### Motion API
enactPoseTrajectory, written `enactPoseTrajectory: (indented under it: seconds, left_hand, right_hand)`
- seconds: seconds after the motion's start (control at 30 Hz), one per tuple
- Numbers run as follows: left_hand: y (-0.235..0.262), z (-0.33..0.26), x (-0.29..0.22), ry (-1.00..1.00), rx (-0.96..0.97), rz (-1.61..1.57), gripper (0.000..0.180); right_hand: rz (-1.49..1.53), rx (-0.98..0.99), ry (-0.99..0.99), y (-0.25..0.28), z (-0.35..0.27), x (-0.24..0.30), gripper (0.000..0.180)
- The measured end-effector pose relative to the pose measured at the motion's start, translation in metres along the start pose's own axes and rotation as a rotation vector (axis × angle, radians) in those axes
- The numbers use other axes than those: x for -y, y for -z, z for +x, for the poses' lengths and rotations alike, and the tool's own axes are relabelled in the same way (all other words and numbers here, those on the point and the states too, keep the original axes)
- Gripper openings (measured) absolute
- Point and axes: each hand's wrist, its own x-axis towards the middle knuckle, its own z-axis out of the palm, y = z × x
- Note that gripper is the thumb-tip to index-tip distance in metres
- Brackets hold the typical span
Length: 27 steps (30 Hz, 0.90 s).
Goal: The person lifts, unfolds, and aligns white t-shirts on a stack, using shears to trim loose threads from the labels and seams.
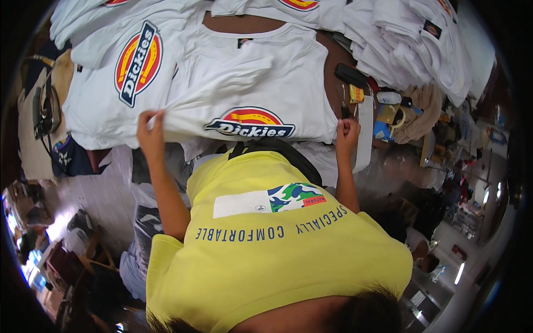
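Note:
A white sleeveless shirt (302,61) with a red, yellow and dark blue emblem lies in front of me, its neck opening away from me. My left hand (150,129) is closed, pinching white cloth near the edge closest to me, where the fabric is pulled into folds. At the other side, my right hand (347,132) has its fingers curled together at the shirt's right edge. A second white shirt (91,94) with the same emblem turned sideways lies by my left hand, partly under the first.
White shirts (400,50) are heaped at the far right. A dark case (350,75), a yellow packet (356,94) and a roll of tape (397,117) lie on the right. An iron-like dark object (46,114) rests at the left on beige cloth (28,141).

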Motion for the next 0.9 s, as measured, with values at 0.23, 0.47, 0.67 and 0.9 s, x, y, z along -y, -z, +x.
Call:
enactPoseTrajectory:
  seconds: [0.23, 0.47, 0.67, 0.9]
  left_hand:
    - [0.008, -0.022, 0.029, 0.149, 0.198, 0.319, 0.039]
    - [0.001, -0.009, 0.021, 0.125, 0.391, 0.298, 0.037]
    - [0.038, -0.021, 0.05, 0.2, 0.471, 0.555, 0.039]
    - [-0.002, -0.014, 0.018, 0.002, 0.312, 0.494, 0.026]
  right_hand:
    - [0.469, 0.182, -0.29, -0.017, -0.072, -0.074, 0.039]
    - [0.681, 0.143, -0.211, -0.051, -0.086, -0.071, 0.043]
    - [0.78, 0.153, -0.524, -0.003, -0.084, -0.069, 0.016]
    - [0.314, 0.285, -0.245, 0.02, -0.047, -0.06, 0.015]
